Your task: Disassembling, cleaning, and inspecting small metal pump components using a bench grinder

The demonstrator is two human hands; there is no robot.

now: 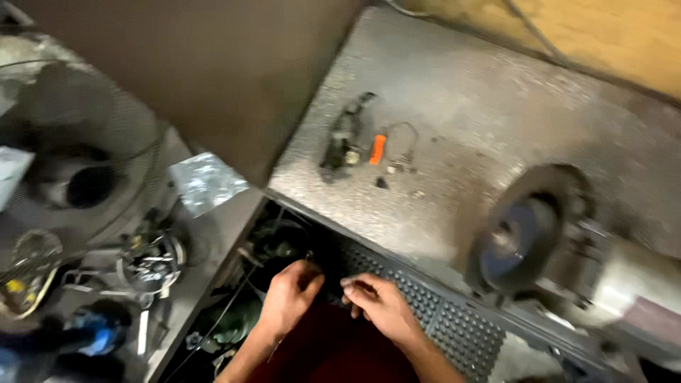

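My left hand (289, 298) and my right hand (379, 306) reach down together below the front edge of a grey metal workbench (454, 120). Both hands have their fingers curled close to each other, beside a dark perforated panel (433, 312). The picture is blurred, and I cannot tell whether either hand holds something small. The left hand is next to a dark round part (277, 245) in the shadowed gap under the bench.
A bench grinder (539, 234) with a bluish wheel stands at the bench's right. A dark small mechanism (344, 138), an orange piece (377, 149) and a wire loop (404, 145) lie mid-bench. Cluttered metal parts (149, 259), a wire fan guard (78, 142) and foil (206, 181) sit left.
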